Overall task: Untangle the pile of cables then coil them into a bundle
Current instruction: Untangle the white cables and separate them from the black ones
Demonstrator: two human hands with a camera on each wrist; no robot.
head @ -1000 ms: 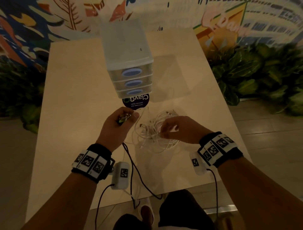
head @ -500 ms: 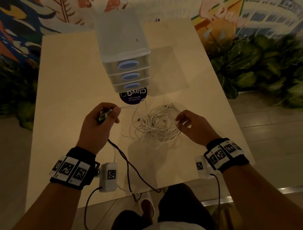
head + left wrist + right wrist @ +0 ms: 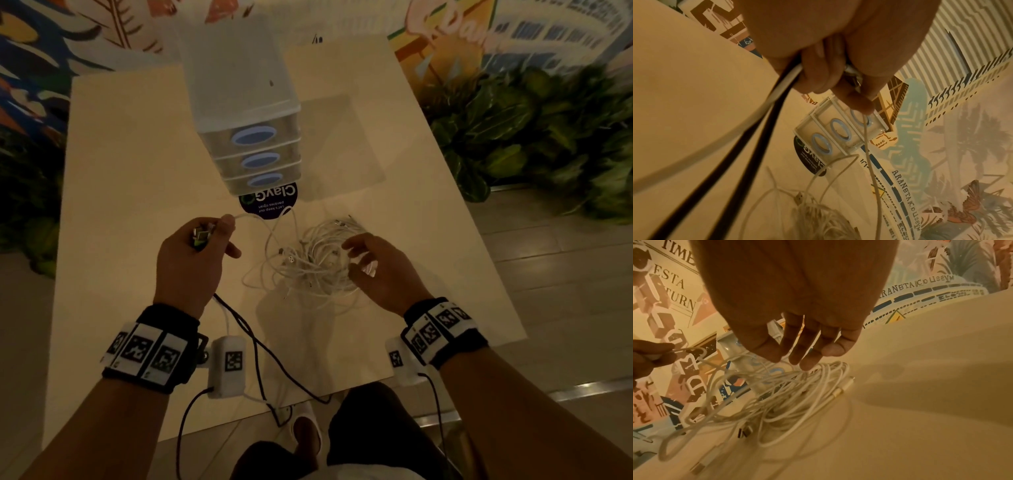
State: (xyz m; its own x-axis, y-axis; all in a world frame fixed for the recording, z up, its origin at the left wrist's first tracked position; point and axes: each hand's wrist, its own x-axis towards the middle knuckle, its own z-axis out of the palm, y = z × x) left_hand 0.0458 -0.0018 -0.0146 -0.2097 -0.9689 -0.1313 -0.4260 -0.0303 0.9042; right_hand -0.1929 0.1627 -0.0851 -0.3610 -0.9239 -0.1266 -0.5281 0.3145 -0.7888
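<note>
A tangled pile of white cables [image 3: 308,270] lies on the cream table [image 3: 120,178], just in front of me. My left hand [image 3: 212,234] is raised left of the pile and grips a bunch of cable ends [image 3: 202,236]. One thin white cable [image 3: 263,226] arcs from that hand into the pile, while black and white cables [image 3: 748,126] trail from the hand [image 3: 838,78] toward the table's near edge. My right hand [image 3: 363,255] hovers at the pile's right side, fingers spread and holding nothing. In the right wrist view its fingertips [image 3: 807,363] sit just above the pile [image 3: 781,395].
A translucent three-drawer unit [image 3: 246,113] stands on the table behind the pile, with a dark round sticker [image 3: 270,202] at its foot. Leafy plants [image 3: 531,120] border the table on the right and left. A painted wall is behind.
My left hand has drawn away to the left with the cable ends, stretching one white cable out of the pile. My right hand has let go of the pile and opened at its right side.
</note>
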